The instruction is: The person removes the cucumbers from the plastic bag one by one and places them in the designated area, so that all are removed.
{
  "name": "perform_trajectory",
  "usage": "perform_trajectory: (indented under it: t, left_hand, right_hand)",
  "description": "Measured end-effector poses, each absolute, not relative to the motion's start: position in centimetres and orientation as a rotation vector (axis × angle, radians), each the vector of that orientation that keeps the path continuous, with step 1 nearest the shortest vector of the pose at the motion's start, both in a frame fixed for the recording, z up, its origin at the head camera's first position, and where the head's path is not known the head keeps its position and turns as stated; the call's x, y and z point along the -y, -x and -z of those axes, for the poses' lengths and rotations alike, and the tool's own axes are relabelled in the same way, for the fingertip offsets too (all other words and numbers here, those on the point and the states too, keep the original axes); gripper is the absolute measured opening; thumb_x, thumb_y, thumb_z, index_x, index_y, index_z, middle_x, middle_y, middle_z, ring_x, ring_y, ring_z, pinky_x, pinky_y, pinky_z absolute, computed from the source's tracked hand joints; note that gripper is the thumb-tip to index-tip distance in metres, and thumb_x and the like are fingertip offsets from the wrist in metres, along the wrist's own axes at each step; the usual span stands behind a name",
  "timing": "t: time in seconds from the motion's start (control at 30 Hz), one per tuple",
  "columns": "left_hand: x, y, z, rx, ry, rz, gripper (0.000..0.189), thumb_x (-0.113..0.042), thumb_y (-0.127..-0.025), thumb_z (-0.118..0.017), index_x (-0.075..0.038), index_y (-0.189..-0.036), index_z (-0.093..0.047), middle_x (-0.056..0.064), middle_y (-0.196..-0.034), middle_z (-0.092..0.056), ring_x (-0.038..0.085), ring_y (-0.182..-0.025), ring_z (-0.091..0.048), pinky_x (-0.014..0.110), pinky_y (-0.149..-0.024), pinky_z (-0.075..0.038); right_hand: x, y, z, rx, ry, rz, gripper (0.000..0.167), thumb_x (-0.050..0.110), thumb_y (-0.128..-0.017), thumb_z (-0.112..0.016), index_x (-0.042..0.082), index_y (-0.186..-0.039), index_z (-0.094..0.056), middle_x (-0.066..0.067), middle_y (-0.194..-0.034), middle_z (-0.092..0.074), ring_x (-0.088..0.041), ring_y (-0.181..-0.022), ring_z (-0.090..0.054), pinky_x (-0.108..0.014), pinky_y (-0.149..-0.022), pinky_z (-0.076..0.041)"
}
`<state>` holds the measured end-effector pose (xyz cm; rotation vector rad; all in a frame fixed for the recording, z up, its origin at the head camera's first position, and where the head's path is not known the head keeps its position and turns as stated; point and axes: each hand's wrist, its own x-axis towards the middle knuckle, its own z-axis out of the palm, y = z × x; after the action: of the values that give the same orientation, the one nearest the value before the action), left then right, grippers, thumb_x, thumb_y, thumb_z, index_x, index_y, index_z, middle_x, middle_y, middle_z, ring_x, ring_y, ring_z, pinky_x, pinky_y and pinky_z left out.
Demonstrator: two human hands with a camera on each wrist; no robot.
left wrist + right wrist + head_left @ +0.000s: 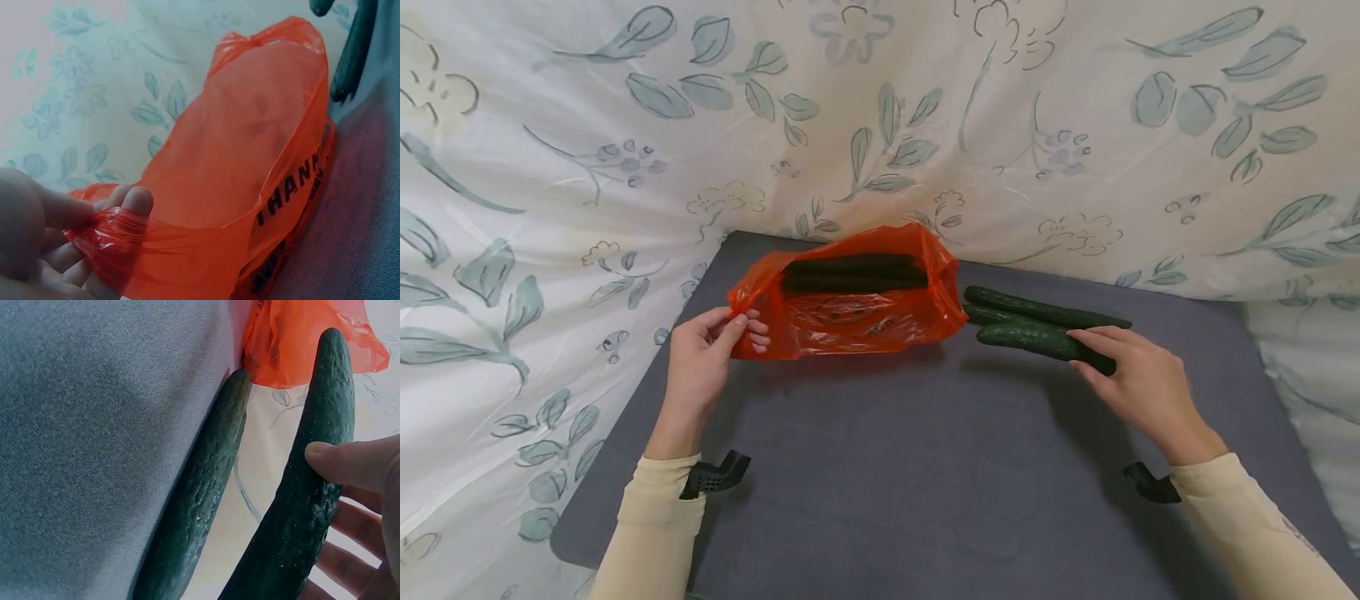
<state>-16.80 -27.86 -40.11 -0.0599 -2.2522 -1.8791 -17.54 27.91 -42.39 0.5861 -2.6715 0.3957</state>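
My left hand (703, 354) pinches the gathered left edge of a thin red plastic bag (865, 321), with the thumb pressed over the film. The bag's mouth is held wide, and dark green cucumbers (853, 273) lie inside it. Black lettering that begins "THANK" shows on the bag's side in the left wrist view. To the right, my right hand (1138, 387) grips a cucumber (312, 450) between thumb and fingers. Its free tip points toward the bag's right end. Just behind it, another cucumber (1045, 306) lies on the table, and part of one more shows between them.
The dark grey table (880, 483) spreads in front of the bag. A white curtain (1000, 125) with a leaf and flower print hangs along the table's back and left side. Dark wrist camera mounts (715, 475) sit on both sleeves.
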Motion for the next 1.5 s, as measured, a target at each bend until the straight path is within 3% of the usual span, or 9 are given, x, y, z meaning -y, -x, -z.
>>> perform_trajectory:
  t: [0.13,0.37,0.7,1.03,1.23,1.5]
  left_hand:
    - [28.0,16.8,39.9,2.255,0.075,1.876,0.034,-0.013,-0.112,-0.063,0.016,-0.129,-0.067,0.013,-0.101,-0.079,0.016,-0.082,-0.079,0.029,-0.086,-0.063]
    - [28.2,16.8,39.8,2.261,0.083,1.879,0.033,-0.015,-0.112,-0.063,0.014,-0.129,-0.068,0.013,-0.102,-0.079,0.017,-0.083,-0.079,0.029,-0.086,-0.063]
    - [28.0,17.6,40.2,2.147,0.083,1.892,0.032,-0.012,-0.112,-0.062,0.015,-0.127,-0.068,0.014,-0.100,-0.079,0.018,-0.080,-0.079,0.031,-0.085,-0.064]
    - [27.2,15.8,40.8,2.152,0.052,1.945,0.029,-0.007,-0.111,-0.061,0.016,-0.127,-0.068,0.018,-0.101,-0.078,0.021,-0.080,-0.078,0.036,-0.083,-0.065]
    - [27.2,15.8,41.0,2.149,0.050,1.946,0.028,-0.008,-0.111,-0.062,0.016,-0.125,-0.069,0.020,-0.101,-0.078,0.022,-0.080,-0.078,0.037,-0.083,-0.066]
    - [27.5,15.8,40.8,2.173,0.004,1.936,0.028,-0.011,-0.111,-0.063,0.011,-0.126,-0.071,0.017,-0.101,-0.079,0.021,-0.080,-0.078,0.034,-0.085,-0.064]
  right_hand:
    - [-27.7,17.3,42.7,2.691,-0.569,-0.402,0.055,0.016,-0.083,-0.095,0.012,-0.135,-0.077,-0.014,-0.125,-0.075,-0.029,-0.072,-0.069,-0.034,-0.043,-0.038]
    - [-27.4,17.4,43.2,2.715,-0.565,-0.399,0.054,0.017,-0.084,-0.094,0.012,-0.135,-0.077,-0.013,-0.125,-0.075,-0.017,-0.058,-0.058,-0.031,-0.041,-0.032]
    - [-27.5,20.4,43.3,2.723,-0.604,-0.390,0.052,0.017,-0.088,-0.092,0.008,-0.136,-0.075,-0.018,-0.126,-0.073,-0.028,-0.066,-0.066,-0.038,-0.041,-0.041]
    - [-28.1,18.6,44.6,2.750,-0.590,-0.400,0.051,0.019,-0.084,-0.094,0.008,-0.131,-0.078,-0.021,-0.125,-0.074,-0.030,-0.071,-0.071,-0.034,-0.042,-0.041]
    - [-28.0,18.8,44.9,2.763,-0.586,-0.391,0.050,0.019,-0.086,-0.093,0.008,-0.132,-0.078,-0.020,-0.126,-0.074,-0.026,-0.066,-0.068,-0.032,-0.041,-0.039]
    - [-27.8,19.1,45.0,2.807,-0.579,-0.380,0.050,0.021,-0.089,-0.091,0.007,-0.135,-0.076,-0.020,-0.125,-0.074,-0.032,-0.074,-0.071,-0.039,-0.043,-0.046]
